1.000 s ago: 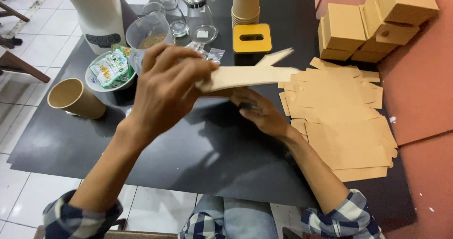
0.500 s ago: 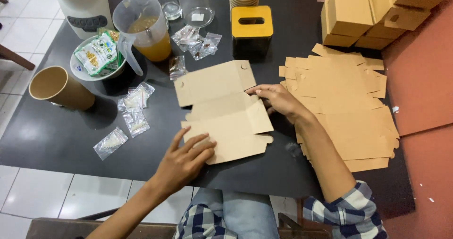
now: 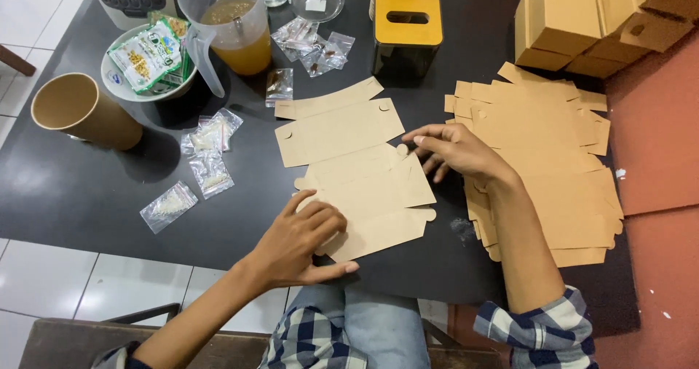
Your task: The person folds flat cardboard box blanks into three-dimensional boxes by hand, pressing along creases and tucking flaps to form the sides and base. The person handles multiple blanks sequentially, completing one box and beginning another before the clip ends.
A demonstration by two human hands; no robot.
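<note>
The left hand lies on the near end of a flat carton blank, fingers curled loosely over the card and thumb stretched along its near edge; it presses down without gripping anything. The right hand sits at the blank's right edge, about midway along it, with fingers extended and fingertips touching the card beside a small rounded tab. It is open too, nothing closed in it.

The blank lies unfolded on the dark surface, running from near the person's lap away toward the far side, its creases showing as faint lines across it.

Just right of the right hand lies a loose stack of blanks, spread unevenly and reaching the surface's right edge. Beyond it, at the far right, stand folded boxes piled together.

Far from the blank, a black container with a yellow slotted lid stands upright. Left of it is a clear jug holding orange liquid, and further left a bowl with green packets in it. A paper cup stands near the left edge.

Between the cup and the blank, small clear sachets lie scattered, with more of them between the jug and the container.

Checked sleeves and jeans show at the near edge.
</note>
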